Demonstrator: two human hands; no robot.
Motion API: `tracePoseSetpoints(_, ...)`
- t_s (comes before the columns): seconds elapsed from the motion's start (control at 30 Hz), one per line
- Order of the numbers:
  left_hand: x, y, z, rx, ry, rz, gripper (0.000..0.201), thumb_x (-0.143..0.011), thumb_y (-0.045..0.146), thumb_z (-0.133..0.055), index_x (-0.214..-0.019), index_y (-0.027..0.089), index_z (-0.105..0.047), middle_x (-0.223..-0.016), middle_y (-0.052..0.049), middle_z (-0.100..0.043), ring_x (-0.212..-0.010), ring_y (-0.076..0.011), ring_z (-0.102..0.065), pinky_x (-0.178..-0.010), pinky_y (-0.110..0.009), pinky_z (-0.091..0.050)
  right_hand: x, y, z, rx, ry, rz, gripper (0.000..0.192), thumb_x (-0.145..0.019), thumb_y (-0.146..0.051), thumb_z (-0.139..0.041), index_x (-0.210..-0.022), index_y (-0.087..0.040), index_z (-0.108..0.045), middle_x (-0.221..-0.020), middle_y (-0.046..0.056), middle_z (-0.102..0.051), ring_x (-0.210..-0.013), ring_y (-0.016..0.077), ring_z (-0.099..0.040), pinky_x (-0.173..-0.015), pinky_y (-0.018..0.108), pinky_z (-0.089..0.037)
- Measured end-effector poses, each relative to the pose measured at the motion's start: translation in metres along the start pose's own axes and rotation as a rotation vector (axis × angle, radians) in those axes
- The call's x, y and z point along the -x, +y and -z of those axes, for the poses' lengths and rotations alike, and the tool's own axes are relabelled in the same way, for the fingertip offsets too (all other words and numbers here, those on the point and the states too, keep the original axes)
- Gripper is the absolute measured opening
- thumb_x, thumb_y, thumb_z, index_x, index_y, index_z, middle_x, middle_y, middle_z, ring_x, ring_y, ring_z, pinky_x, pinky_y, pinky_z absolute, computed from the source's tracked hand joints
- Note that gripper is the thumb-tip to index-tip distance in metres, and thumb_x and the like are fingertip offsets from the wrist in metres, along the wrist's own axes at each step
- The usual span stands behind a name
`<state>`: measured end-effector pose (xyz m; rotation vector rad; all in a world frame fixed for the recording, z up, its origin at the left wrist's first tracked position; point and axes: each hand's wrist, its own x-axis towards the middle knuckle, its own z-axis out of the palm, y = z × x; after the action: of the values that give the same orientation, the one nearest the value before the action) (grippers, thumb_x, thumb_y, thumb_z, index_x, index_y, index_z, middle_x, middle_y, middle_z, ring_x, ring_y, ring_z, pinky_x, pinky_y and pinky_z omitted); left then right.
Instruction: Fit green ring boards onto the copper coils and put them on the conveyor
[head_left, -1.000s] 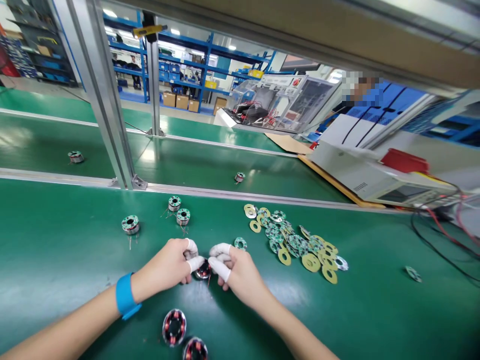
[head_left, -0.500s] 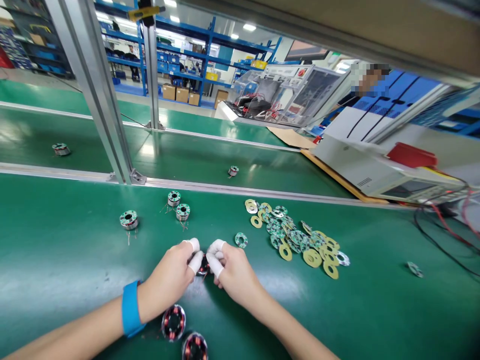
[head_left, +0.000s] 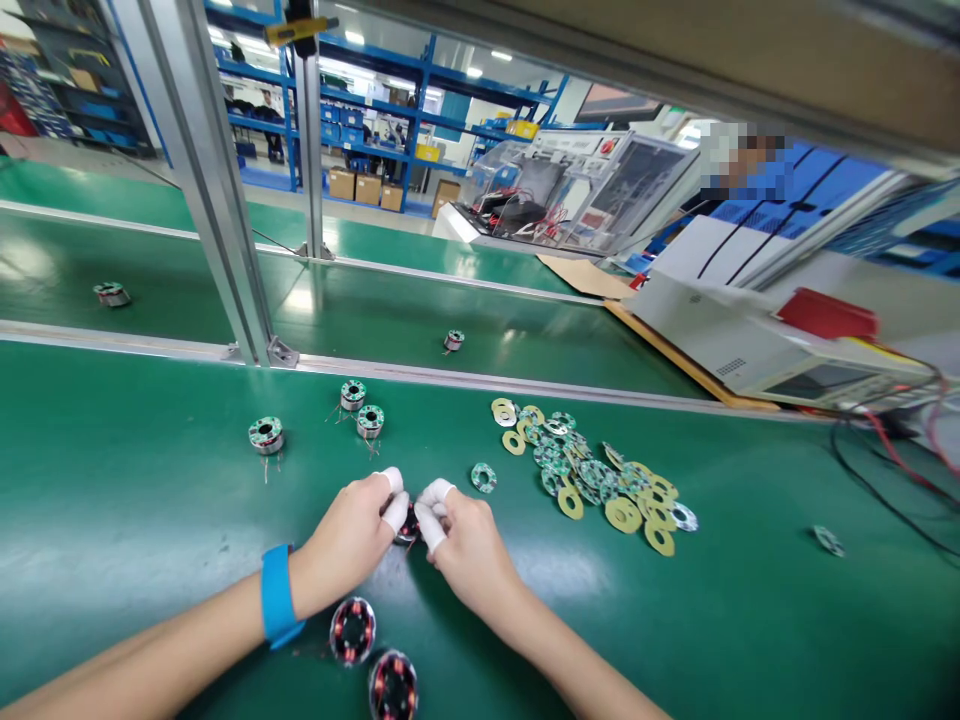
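Observation:
My left hand [head_left: 367, 520], white cots on its fingertips and a blue band at the wrist, pinches the left side of a motor stator [head_left: 408, 524] with dark core and red-copper windings. My right hand [head_left: 461, 525], also in white cots, is closed at the stator's right edge; its fingertips partly cover the part. A green ring-shaped circuit board [head_left: 484, 478] lies just beyond my right hand. Closer to me are two bare stators, one [head_left: 352, 632] behind the other [head_left: 393, 686]. Beyond my left hand stand stators topped with green boards [head_left: 266, 435], thin wire ends sticking out.
A heap of ring boards [head_left: 592, 475], green and yellowish sides up, spreads to the right, with a lone board [head_left: 829, 540] farther off. Behind a metal rail [head_left: 450, 382] runs a green belt carrying stators [head_left: 454, 341]. An aluminium post [head_left: 214, 200] rises at left; cables [head_left: 892, 480] trail at right.
The stators on the belt behind the rail have shifted left. My hands stay at the same stator, with only small finger movement; the view has tilted slightly.

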<state>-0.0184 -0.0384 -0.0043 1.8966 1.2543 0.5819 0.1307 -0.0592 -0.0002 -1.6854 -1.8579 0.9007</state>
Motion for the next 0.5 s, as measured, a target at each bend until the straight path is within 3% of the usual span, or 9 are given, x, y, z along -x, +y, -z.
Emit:
tracePoseSetpoints(0.13, -0.002, 0.003, 0.008, 0.039, -0.065, -0.024, 0.020, -0.087, 0.027, -0.036, -0.070, 0.020, -0.043, -0.056, 0.004, -0.050, -0.052, -0.0127, -0.048, -0.052, -0.023, -0.033, 0.001, 0.009, 0.009, -0.124, -0.058, -0.050, 0.016, -0.083, -0.026, -0.045, -0.079, -0.018, -0.058, -0.052, -0.003, -0.054, -0.041, 0.0116, -0.052, -0.042, 0.021, -0.039)
tracePoseSetpoints(0.23, -0.004, 0.005, 0.018, 0.063, -0.072, -0.028, 0.022, -0.088, 0.028, -0.034, -0.076, 0.019, -0.049, -0.061, 0.003, -0.052, -0.057, -0.0129, -0.051, -0.055, -0.023, -0.036, 0.000, 0.019, 0.032, -0.211, -0.038, -0.109, 0.026, -0.082, -0.032, -0.046, -0.096, -0.016, -0.061, -0.060, 0.000, -0.058, -0.041, 0.0127, -0.052, -0.040, 0.023, -0.042)
tracePoseSetpoints(0.33, -0.004, 0.005, 0.028, 0.071, -0.110, 0.018, 0.018, -0.081, 0.023, -0.040, -0.091, 0.017, -0.054, -0.070, 0.002, -0.056, -0.063, -0.0141, -0.053, -0.060, -0.025, -0.041, -0.003, 0.024, 0.060, -0.038, -0.078, 0.038, 0.021, -0.080, -0.024, -0.051, -0.091, -0.016, -0.067, -0.072, 0.004, -0.063, -0.059, 0.0157, -0.058, -0.057, 0.028, -0.049)
tracePoseSetpoints(0.43, -0.001, 0.004, 0.034, 0.016, -0.224, 0.026, 0.041, -0.070, 0.020, -0.053, -0.111, 0.017, -0.052, -0.088, -0.002, -0.059, -0.072, -0.0162, -0.055, -0.065, -0.027, -0.045, -0.002, 0.022, 0.076, 0.166, -0.277, 0.207, 0.024, -0.075, -0.015, -0.059, -0.094, -0.021, -0.070, -0.091, 0.005, -0.065, -0.085, 0.0192, -0.059, -0.081, 0.031, -0.046)
tracePoseSetpoints(0.5, 0.002, 0.004, 0.033, -0.033, -0.267, -0.036, 0.054, -0.065, 0.021, -0.062, -0.117, 0.016, -0.049, -0.102, -0.006, -0.057, -0.082, -0.0191, -0.056, -0.074, -0.030, -0.046, 0.000, 0.019, 0.077, 0.251, -0.362, 0.207, 0.030, -0.072, -0.013, -0.063, -0.100, -0.023, -0.069, -0.099, 0.005, -0.063, -0.094, 0.0204, -0.057, -0.085, 0.031, -0.044)
